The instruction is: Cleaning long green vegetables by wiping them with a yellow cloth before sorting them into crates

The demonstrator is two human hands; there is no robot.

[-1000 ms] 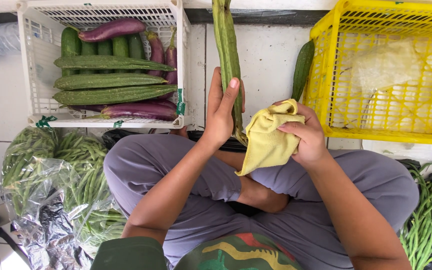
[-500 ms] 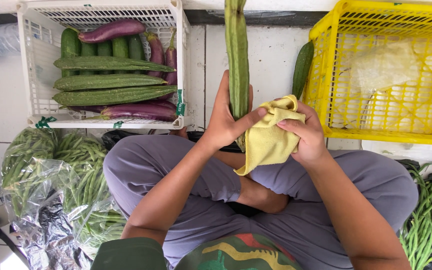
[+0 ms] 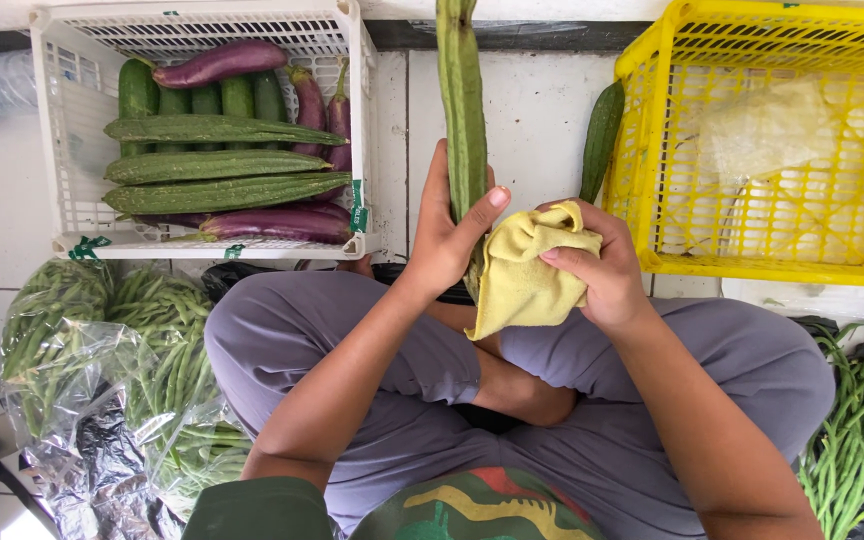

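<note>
Item 1: ridged gourd (image 3: 463,110), long axis upright, between white crate (image 3: 372,120) and yellow crate (image 3: 642,150). My left hand (image 3: 444,240) clamps its lower end; right hand (image 3: 602,270), beside it, clutches yellow cloth (image 3: 522,275).

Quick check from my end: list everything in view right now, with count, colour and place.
Gourd: one, green, long, upright at centre, in the left hand.
Cloth: one, yellow, against the gourd's lower end, in the right hand.
White crate: one, upper left, holding green gourds and cucumbers and purple aubergines; count unclear.
Yellow crate: one, upper right, a clear plastic sheet inside.
Loose gourd: one, green, leaning beside the yellow crate.
Bagged beans: green, in clear plastic, lower left.
Long beans: green, bundle at lower right.
Left hand: grips the gourd.
Right hand: holds the cloth.
</note>
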